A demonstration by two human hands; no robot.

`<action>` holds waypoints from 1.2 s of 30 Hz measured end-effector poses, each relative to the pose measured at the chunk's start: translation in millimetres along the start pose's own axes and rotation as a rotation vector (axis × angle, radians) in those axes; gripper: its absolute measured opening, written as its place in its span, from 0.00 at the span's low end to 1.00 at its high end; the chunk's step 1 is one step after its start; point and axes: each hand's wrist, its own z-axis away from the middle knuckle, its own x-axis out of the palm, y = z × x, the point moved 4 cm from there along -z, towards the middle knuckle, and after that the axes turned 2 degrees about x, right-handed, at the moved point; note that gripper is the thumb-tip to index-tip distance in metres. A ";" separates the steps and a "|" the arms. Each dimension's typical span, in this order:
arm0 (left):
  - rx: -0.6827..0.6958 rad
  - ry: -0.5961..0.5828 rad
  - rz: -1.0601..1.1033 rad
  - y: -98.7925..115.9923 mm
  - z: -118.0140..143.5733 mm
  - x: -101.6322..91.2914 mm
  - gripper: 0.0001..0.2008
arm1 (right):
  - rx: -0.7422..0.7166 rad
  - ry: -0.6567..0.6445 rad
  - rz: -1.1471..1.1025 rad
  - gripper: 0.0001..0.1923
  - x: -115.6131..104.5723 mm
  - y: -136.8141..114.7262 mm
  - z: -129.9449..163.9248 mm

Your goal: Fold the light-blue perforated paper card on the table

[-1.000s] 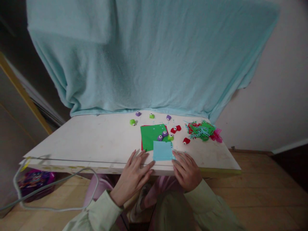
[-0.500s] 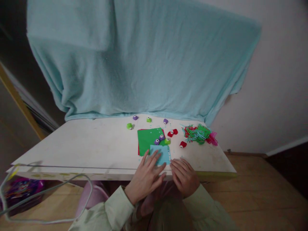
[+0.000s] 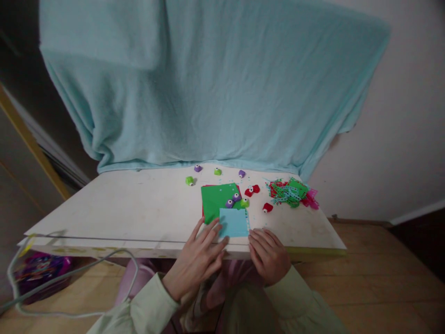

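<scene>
A light blue square of paper [image 3: 232,223] lies flat near the table's front edge, with punched holes along its right side. My left hand [image 3: 196,260] is open, fingers spread, its fingertips at the paper's left side and lower edge. At the lower right corner my right hand [image 3: 270,257] rests with its fingers side by side on the tabletop, fingertips touching or just beside the paper. Partly under the blue paper is a green sheet [image 3: 215,197], with red paper showing below it. Two purple punch-like pieces [image 3: 229,203] with white round tops sit on the green sheet, beside a lime one [image 3: 244,202].
More small pieces stand around: red ones [image 3: 267,208] at right, purple [image 3: 241,174] and lime [image 3: 189,181] behind. A heap of perforated paper scraps [image 3: 290,192] lies at right. A blue cloth [image 3: 222,93] hangs behind the white table [image 3: 121,204]. A cable [image 3: 69,315] loops at left.
My left hand has slid left off the middle of the blue paper, uncovering more of it. My right hand stays at the corner. The whole view has shifted slightly.
</scene>
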 end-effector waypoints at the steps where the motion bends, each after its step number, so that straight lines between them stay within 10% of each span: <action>1: 0.005 -0.006 -0.004 -1.2 2.2 -0.9 0.17 | 0.005 -0.002 0.002 0.15 0.1 -0.1 0.2; 17: 0.121 -0.077 0.049 -14.8 11.1 -4.3 0.16 | 0.033 -0.030 0.008 0.12 6.2 0.4 -1.6; 36: -0.078 0.019 0.300 -32.6 -5.7 -8.8 0.15 | 0.034 0.019 0.015 0.13 0.7 -2.2 -1.0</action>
